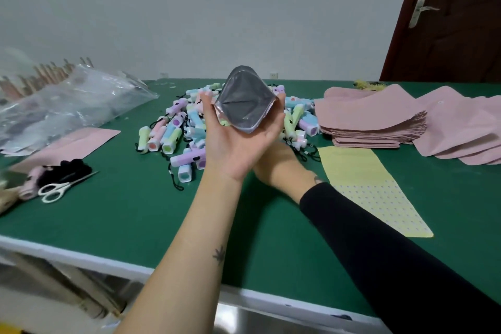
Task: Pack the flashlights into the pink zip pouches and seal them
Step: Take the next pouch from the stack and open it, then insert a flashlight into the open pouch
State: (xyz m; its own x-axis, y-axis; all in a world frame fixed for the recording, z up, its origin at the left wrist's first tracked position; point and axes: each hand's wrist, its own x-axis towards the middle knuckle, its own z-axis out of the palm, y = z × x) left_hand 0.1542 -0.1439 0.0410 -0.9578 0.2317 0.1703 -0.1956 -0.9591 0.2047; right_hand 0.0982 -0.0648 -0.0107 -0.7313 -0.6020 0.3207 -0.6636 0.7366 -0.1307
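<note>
Cupping an open pouch [245, 105], the left hand's [233, 149] fingers [280, 116] hold its silver mouth wide above the flashlights [173, 133] heaped on the table [135, 211]. The right hand [279, 165] reaches beneath, its grip hidden. This looks like loading: next, pick one flashlight and slide it in.
</note>
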